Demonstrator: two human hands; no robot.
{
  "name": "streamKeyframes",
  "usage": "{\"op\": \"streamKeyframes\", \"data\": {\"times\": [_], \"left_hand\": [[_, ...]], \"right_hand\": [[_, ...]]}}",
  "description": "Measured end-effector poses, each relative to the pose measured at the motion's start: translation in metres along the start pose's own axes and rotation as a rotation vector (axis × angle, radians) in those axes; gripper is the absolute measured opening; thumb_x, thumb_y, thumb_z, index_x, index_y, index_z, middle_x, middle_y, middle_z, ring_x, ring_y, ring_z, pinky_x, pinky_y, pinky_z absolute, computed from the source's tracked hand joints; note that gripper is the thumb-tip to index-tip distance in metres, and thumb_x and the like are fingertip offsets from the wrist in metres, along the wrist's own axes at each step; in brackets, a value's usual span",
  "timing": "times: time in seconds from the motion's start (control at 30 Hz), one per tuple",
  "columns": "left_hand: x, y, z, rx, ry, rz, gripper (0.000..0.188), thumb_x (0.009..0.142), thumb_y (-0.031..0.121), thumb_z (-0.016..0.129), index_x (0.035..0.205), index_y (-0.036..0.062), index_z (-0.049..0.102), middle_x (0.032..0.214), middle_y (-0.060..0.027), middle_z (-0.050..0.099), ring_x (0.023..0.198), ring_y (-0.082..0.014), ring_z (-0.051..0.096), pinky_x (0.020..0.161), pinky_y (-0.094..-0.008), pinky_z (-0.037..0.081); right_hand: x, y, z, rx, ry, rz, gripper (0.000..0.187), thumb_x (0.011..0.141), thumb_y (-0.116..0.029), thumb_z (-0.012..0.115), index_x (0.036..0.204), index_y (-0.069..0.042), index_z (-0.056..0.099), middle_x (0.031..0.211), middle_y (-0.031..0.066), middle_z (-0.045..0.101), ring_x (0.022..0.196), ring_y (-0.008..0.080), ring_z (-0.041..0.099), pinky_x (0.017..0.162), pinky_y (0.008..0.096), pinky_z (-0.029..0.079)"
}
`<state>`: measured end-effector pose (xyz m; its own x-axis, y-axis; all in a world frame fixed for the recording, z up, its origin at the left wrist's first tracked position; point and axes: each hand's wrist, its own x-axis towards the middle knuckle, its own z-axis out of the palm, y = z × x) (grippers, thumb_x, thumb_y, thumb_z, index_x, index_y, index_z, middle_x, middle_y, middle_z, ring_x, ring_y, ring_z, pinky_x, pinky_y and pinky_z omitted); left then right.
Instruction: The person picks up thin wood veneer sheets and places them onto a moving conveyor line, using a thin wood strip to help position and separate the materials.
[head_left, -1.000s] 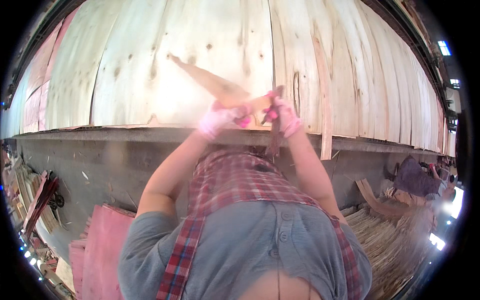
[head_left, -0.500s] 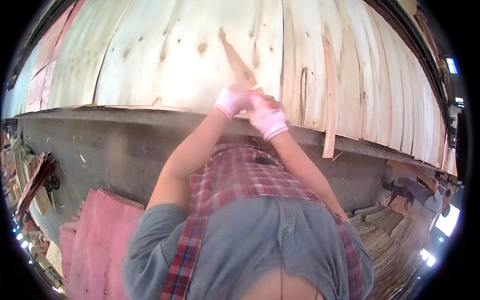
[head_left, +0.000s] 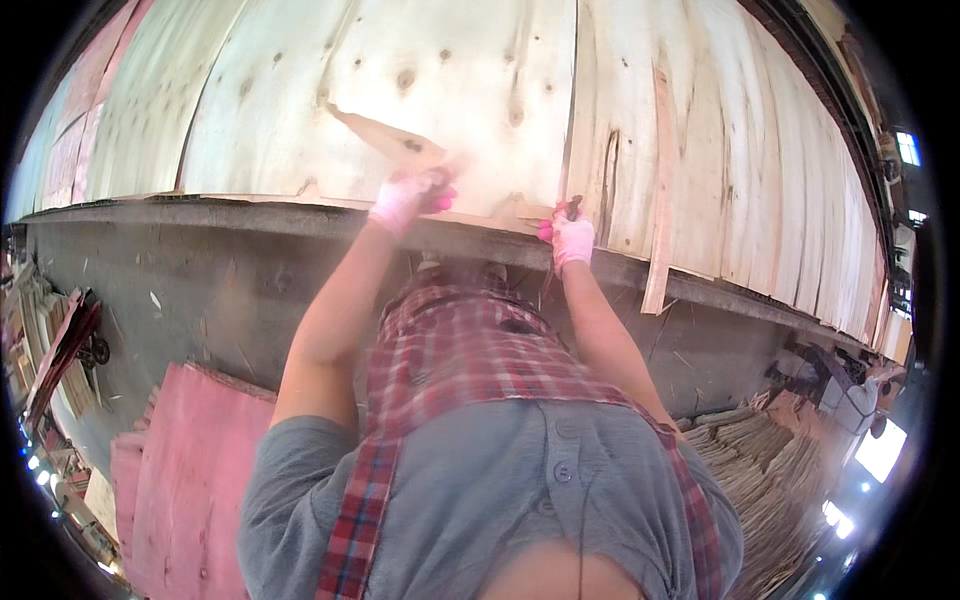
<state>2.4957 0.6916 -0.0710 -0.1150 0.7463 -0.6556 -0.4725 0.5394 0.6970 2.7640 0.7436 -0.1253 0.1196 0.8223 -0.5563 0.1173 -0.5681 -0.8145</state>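
My left hand (head_left: 408, 198), in a white glove with pink fingertips, is closed at the lower end of a pointed, tan scrap of wood veneer (head_left: 385, 136). The scrap slants up and left over a pale veneer sheet (head_left: 470, 120) with knots. To the right, my right hand (head_left: 572, 240), gloved alike, is closed around a small dark-handled tool (head_left: 573, 207) at the sheet's near edge; its kind is mostly hidden by the fingers. Beside those fingers a small light veneer piece (head_left: 530, 211) shows near the edge. The two hands are apart.
More veneer sheets (head_left: 800, 200) lie side by side along the long bench. A narrow veneer strip (head_left: 660, 190) overhangs the near edge at right. Behind me stand a reddish sheet stack (head_left: 205, 480) at left and a rough veneer stack (head_left: 760, 470) at right.
My hands, together before, have separated. The left has moved left with the veneer scrap, which now tilts further left; the right has moved slightly right and down with the tool.
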Motion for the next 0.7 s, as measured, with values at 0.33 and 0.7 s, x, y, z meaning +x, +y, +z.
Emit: {"op": "streamKeyframes", "data": {"times": [0.33,0.7], "left_hand": [[0.031,-0.066,0.036,0.271,0.025,-0.144,0.041,0.075,0.022,0.072,0.101,-0.0047,0.055,0.086,-0.0145,0.065,0.067,-0.0202,0.064,0.056,-0.0284,0.053],[0.0,-0.076,0.028,-0.012,-0.372,-0.051,0.039,0.078,0.017,0.068,0.11,-0.0029,0.056,0.103,-0.0069,0.062,0.088,-0.0214,0.062,0.072,-0.0324,0.053]], "right_hand": [[-0.011,-0.059,0.042,-1.098,-0.384,0.095,0.04,0.086,-0.036,0.046,0.101,0.0,0.057,0.079,0.0175,0.065,0.068,0.025,0.064,0.069,0.0355,0.049],[-0.041,-0.091,-0.002,-0.433,-0.594,0.072,0.035,0.084,-0.021,0.057,0.112,0.0,0.054,0.081,0.0074,0.062,0.059,0.0137,0.06,0.057,0.0257,0.05]]}}
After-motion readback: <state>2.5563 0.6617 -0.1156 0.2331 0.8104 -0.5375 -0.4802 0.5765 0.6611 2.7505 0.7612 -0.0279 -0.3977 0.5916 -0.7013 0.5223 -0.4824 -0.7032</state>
